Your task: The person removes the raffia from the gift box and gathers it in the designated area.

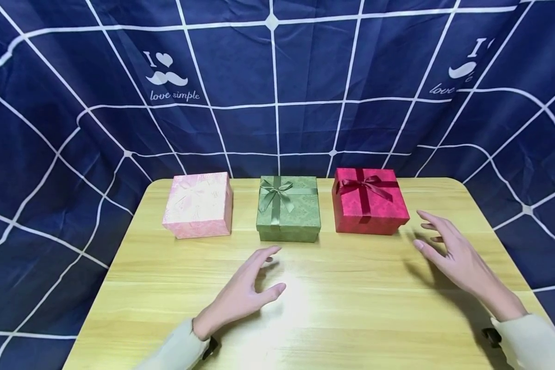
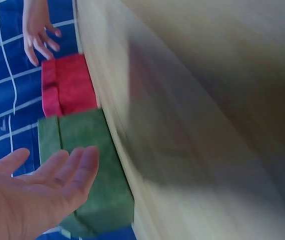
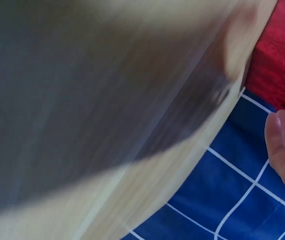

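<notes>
Three lidded gift boxes stand in a row along the back of the table: a pink one point(image 1: 199, 203) at the left, a green one point(image 1: 300, 210) in the middle and a red one point(image 1: 374, 205) at the right. Each has a ribbon bow on its lid. In front of the green box hovers my left hand point(image 1: 242, 290), fingers relaxed and thumb spread, holding nothing. Just right of the red box is my right hand point(image 1: 458, 257), also empty, with its fingers extended toward the box. The right wrist view has the red box point(image 3: 277, 55) beyond the fingertips.
Light wooden table point(image 1: 222, 267) with rounded back corners. A dark blue cloth point(image 1: 240, 61) with white grid lines hangs behind it and down both sides. Bright glare falls on the table near the left hand.
</notes>
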The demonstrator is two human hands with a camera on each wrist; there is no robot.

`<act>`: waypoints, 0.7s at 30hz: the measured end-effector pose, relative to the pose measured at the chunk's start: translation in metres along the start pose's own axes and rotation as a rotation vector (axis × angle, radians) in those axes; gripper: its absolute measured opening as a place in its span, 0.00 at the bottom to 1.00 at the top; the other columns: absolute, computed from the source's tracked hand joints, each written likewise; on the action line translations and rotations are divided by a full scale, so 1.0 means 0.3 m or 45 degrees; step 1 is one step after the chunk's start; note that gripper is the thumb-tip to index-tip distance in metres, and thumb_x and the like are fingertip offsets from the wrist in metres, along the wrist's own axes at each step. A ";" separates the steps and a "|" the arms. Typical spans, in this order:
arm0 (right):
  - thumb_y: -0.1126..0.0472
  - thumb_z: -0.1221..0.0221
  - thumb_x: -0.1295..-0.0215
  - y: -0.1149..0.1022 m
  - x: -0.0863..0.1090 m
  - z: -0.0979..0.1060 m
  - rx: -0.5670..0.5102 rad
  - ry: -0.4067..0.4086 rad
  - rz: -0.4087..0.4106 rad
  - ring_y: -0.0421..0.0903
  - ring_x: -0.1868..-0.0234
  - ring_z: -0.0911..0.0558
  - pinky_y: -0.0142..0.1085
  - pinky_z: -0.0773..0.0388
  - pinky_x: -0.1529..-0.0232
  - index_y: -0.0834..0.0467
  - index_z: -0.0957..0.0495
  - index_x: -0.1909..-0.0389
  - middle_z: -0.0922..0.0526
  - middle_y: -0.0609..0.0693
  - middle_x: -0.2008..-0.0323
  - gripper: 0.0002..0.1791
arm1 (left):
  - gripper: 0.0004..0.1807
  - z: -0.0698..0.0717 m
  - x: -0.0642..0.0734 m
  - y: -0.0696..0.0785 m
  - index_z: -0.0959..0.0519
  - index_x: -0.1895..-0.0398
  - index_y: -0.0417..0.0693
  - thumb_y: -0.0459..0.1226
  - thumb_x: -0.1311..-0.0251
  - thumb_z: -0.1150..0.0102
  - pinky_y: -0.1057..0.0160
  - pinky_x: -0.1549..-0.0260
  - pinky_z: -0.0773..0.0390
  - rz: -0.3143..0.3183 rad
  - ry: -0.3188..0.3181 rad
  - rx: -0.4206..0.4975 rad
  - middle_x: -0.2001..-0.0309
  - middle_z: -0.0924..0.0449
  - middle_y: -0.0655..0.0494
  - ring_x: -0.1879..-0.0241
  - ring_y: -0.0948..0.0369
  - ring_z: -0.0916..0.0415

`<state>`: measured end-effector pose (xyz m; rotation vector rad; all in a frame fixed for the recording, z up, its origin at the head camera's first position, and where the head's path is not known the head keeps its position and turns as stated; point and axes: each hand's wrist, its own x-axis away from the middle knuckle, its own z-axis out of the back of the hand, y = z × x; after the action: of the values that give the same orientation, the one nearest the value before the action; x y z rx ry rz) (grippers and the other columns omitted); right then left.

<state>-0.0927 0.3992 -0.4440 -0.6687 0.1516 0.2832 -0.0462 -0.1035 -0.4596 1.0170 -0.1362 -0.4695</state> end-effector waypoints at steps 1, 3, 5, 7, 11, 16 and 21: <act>0.60 0.34 0.23 -0.001 -0.005 -0.002 -0.021 0.009 0.009 0.27 0.38 0.29 0.16 0.35 0.45 0.41 0.39 0.14 0.28 0.53 0.26 0.42 | 0.45 -0.015 -0.010 0.007 0.39 0.14 0.67 0.54 0.31 0.30 0.35 0.30 0.32 0.005 -0.014 0.023 0.21 0.32 0.62 0.27 0.54 0.29; 0.62 0.33 0.24 -0.003 -0.015 -0.008 -0.059 0.025 0.023 0.28 0.37 0.27 0.15 0.34 0.45 0.42 0.37 0.14 0.29 0.49 0.25 0.42 | 0.46 -0.045 -0.033 0.022 0.41 0.13 0.69 0.54 0.30 0.31 0.35 0.30 0.32 0.003 -0.044 0.090 0.20 0.34 0.62 0.27 0.52 0.28; 0.63 0.33 0.24 -0.006 -0.024 -0.013 -0.092 0.039 0.032 0.28 0.37 0.26 0.16 0.32 0.45 0.43 0.37 0.14 0.30 0.43 0.24 0.41 | 0.46 -0.076 -0.058 0.040 0.44 0.13 0.74 0.55 0.30 0.32 0.35 0.29 0.33 0.001 -0.071 0.146 0.19 0.37 0.64 0.26 0.52 0.29; 0.64 0.33 0.24 -0.011 -0.033 -0.017 -0.124 0.052 0.037 0.31 0.36 0.24 0.17 0.29 0.45 0.44 0.36 0.15 0.30 0.41 0.24 0.41 | 0.47 -0.108 -0.083 0.058 0.46 0.12 0.76 0.55 0.29 0.33 0.36 0.28 0.34 -0.006 -0.093 0.193 0.17 0.40 0.65 0.25 0.52 0.31; 0.65 0.34 0.24 -0.018 -0.049 -0.026 -0.161 0.069 0.030 0.33 0.36 0.23 0.18 0.28 0.46 0.45 0.38 0.14 0.28 0.49 0.24 0.42 | 0.48 -0.171 -0.131 0.090 0.48 0.11 0.74 0.57 0.29 0.35 0.37 0.25 0.38 -0.024 -0.115 0.232 0.15 0.45 0.65 0.21 0.53 0.37; 0.65 0.34 0.23 -0.004 -0.069 -0.042 -0.216 0.068 -0.002 0.32 0.35 0.25 0.18 0.29 0.44 0.48 0.43 0.12 0.28 0.64 0.26 0.44 | 0.50 -0.235 -0.189 0.118 0.53 0.11 0.76 0.59 0.29 0.37 0.38 0.24 0.41 -0.016 -0.100 0.259 0.14 0.49 0.63 0.18 0.56 0.44; 0.63 0.35 0.22 0.012 -0.082 -0.056 -0.238 0.062 -0.040 0.33 0.34 0.26 0.18 0.29 0.45 0.47 0.44 0.12 0.30 0.65 0.24 0.44 | 0.52 -0.293 -0.249 0.159 0.58 0.12 0.85 0.61 0.30 0.37 0.33 0.25 0.41 0.025 -0.112 0.323 0.12 0.56 0.66 0.17 0.55 0.46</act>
<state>-0.1179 0.3862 -0.4536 -0.8633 0.1622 0.2530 -0.0696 0.0192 -0.4579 1.2426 -0.2894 -0.4875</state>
